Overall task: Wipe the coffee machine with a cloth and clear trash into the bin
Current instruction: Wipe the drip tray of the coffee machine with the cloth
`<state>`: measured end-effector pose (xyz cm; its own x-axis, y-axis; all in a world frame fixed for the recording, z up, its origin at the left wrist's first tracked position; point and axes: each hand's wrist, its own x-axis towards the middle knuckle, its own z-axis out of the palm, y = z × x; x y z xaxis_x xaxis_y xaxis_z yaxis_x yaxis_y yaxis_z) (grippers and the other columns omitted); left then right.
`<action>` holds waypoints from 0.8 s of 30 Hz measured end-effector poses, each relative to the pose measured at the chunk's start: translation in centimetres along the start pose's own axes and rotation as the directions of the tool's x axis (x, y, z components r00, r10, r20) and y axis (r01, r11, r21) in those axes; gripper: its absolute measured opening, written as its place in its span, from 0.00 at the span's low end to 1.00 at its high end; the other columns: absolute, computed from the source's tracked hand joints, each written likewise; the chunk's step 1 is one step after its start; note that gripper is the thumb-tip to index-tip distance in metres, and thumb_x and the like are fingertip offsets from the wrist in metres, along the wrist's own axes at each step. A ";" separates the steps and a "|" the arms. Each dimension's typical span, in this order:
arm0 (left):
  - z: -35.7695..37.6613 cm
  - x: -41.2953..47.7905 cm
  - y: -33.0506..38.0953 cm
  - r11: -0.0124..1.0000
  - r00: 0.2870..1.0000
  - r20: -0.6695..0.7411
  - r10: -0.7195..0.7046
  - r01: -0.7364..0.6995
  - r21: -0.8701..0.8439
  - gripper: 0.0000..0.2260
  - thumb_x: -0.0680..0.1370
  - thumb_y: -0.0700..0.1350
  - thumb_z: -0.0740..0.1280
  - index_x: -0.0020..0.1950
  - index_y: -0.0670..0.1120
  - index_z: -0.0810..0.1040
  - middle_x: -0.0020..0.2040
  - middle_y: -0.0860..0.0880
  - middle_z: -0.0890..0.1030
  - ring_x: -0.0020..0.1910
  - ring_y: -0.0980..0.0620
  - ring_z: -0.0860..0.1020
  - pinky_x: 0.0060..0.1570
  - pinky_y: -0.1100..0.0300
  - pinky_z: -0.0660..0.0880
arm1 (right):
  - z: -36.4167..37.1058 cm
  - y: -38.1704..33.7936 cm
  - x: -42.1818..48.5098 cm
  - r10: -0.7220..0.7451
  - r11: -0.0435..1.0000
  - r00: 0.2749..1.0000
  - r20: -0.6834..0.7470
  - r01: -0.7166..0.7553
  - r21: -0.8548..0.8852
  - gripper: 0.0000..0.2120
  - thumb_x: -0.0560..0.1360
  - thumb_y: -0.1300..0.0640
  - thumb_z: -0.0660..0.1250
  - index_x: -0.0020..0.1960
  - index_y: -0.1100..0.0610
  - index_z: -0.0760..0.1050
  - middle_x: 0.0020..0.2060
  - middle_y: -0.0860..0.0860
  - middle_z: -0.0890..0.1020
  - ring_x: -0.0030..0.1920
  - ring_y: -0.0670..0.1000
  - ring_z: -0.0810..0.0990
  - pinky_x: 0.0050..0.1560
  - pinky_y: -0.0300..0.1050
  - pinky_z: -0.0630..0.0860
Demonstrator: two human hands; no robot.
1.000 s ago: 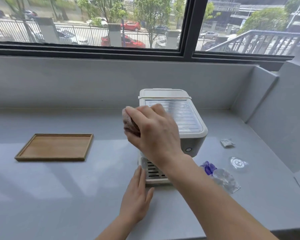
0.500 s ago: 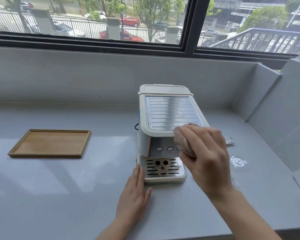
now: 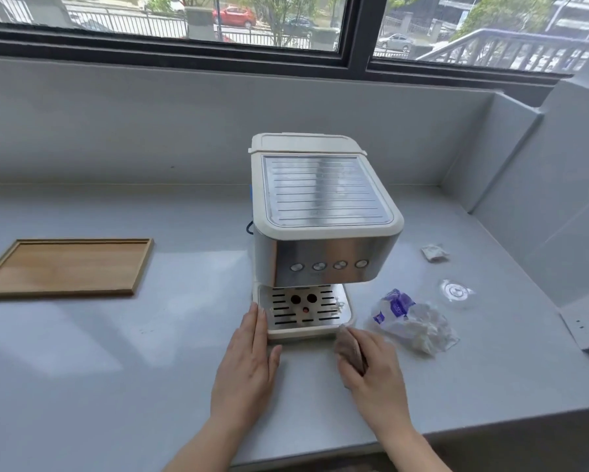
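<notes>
Right hand point(image 3: 371, 366) clutching cloth point(image 3: 349, 349) against coffee machine point(image 3: 320, 226) base corner; left hand point(image 3: 249, 362) flat, fingers together (near countertop point(image 3: 82, 369) front edge).

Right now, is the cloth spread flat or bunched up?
Bunched up: the cloth sits wadded under the right hand, beside the front right corner of the coffee machine.

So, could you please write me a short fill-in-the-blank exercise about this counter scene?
1. The right hand holds a ____.
2. The left hand lies flat beside the coffee machine's drip ____.
3. The wooden tray sits to the machine's ____.
4. The machine's front has ____ round buttons.

Missing words: cloth; tray; left; four
</notes>
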<state>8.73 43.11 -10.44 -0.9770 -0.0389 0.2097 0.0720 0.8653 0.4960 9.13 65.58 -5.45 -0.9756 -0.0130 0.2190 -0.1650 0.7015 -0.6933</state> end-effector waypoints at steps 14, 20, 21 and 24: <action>0.2 0.8 0.3 0.986 0.986 -0.023 -0.165 0.165 0.000 0.35 0.78 0.67 0.46 0.80 0.49 0.55 0.78 0.54 0.64 0.75 0.53 0.65 0.69 0.54 0.70 | 3.8 1.1 1.5 -0.087 0.991 0.980 -0.178 0.067 -0.114 0.22 0.74 0.59 0.73 0.67 0.56 0.76 0.64 0.50 0.78 0.62 0.53 0.73 0.67 0.46 0.67; 0.5 0.9 0.4 0.982 0.981 -0.065 -0.185 0.187 0.021 0.35 0.78 0.67 0.45 0.80 0.50 0.55 0.76 0.54 0.68 0.73 0.52 0.66 0.70 0.53 0.68 | 0.8 0.8 5.2 -0.060 0.997 0.993 -0.100 0.064 0.039 0.05 0.78 0.55 0.67 0.53 0.49 0.78 0.43 0.45 0.82 0.47 0.54 0.75 0.50 0.53 0.75; 0.7 0.9 0.4 0.983 0.981 -0.078 -0.179 0.182 0.027 0.34 0.78 0.67 0.45 0.80 0.49 0.56 0.76 0.53 0.68 0.73 0.52 0.65 0.73 0.52 0.66 | 0.7 0.6 6.8 -0.062 0.996 0.995 -0.076 0.066 0.056 0.02 0.79 0.55 0.65 0.50 0.50 0.76 0.40 0.47 0.81 0.45 0.58 0.76 0.48 0.55 0.75; 0.9 1.0 0.3 0.982 0.983 -0.062 -0.173 0.177 0.064 0.35 0.79 0.66 0.45 0.80 0.47 0.54 0.78 0.50 0.64 0.77 0.52 0.59 0.78 0.55 0.53 | 2.2 0.1 8.7 -0.133 0.979 0.990 0.037 0.137 -0.152 0.10 0.79 0.53 0.64 0.59 0.51 0.74 0.56 0.49 0.80 0.58 0.59 0.74 0.60 0.53 0.73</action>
<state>7.58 43.80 -10.81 -0.9603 -0.2193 0.1724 -0.1153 0.8748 0.4706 0.33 63.98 -5.11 -0.9497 -0.1326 0.2837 -0.2734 0.7930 -0.5445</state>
